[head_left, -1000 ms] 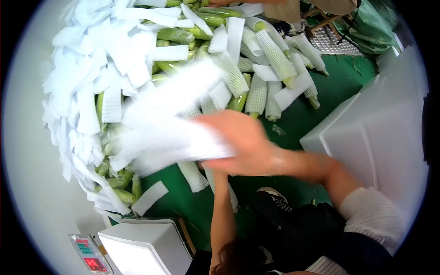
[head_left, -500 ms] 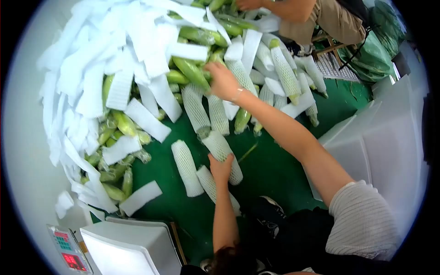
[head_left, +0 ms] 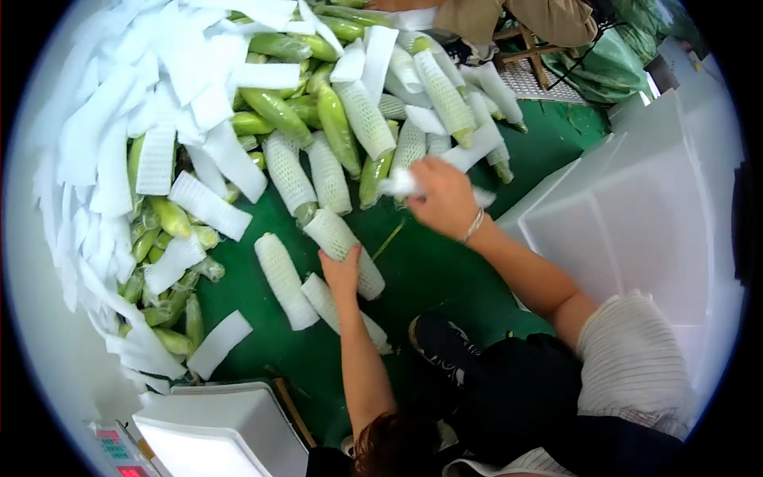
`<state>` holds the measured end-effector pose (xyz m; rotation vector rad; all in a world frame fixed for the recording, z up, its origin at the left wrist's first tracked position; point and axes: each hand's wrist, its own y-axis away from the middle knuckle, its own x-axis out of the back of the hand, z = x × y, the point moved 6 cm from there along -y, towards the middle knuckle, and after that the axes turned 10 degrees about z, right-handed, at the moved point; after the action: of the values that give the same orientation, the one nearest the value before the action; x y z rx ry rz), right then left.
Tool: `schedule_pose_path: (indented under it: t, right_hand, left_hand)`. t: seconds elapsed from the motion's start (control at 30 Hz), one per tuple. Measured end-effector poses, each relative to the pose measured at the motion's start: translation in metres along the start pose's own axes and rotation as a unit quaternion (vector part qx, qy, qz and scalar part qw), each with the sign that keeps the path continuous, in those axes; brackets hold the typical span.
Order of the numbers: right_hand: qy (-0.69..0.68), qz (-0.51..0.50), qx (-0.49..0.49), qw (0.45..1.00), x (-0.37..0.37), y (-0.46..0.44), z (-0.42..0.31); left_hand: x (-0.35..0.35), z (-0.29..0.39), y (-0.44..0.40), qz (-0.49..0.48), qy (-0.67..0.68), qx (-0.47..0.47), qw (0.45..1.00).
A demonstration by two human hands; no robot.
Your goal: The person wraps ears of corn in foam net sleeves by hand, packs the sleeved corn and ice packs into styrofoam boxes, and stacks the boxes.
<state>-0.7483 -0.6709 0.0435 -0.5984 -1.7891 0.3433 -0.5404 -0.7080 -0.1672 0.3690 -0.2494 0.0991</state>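
On green floor (head_left: 433, 278), left hand (head_left: 343, 274) holds netted vegetable (head_left: 340, 237)

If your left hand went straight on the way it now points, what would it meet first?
The net-sleeved vegetable that the left hand already touches; beyond that, probably another sleeved one, though depth is unclear.

The scene is bright, with a cool, white light; its source is not visible. The heap of flat white foam sleeves (head_left: 99, 111) looks almost overexposed, and the smooth white box (head_left: 191, 445) has strong glare. On the dark green floor (head_left: 477, 278) the shadows are soft. The black trousers (head_left: 532, 381) show little detail. The right hand (head_left: 442, 199) is slightly blurred. Toward the round black border, the picture bends and becomes less sharp.
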Motion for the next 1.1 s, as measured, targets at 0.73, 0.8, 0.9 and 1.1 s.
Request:
schedule_pose_path:
  t: [0.73,0.8,0.9,1.1]
  right_hand:
    - [0.095,-0.049,-0.112,0.988,-0.068,-0.091,0.118]
    - [-0.176,-0.010,-0.122,0.977,-0.030,-0.100,0.083]
    - [-0.339,0.063,-0.140,0.928,0.018,-0.139,0.038]
    - [-0.535,-0.004,-0.400,0.744,-0.132,-0.272,0.134]
  left_hand:
    - [0.000,0.002,0.001,-0.014,0.048,-0.005,0.999]
    - [0.001,-0.004,0.000,-0.017,0.040,0.017,0.999]
    - [0.001,-0.002,0.001,-0.005,0.021,0.031,0.999]
    - [-0.003,-0.013,-0.002,-0.010,0.074,0.016,0.997]
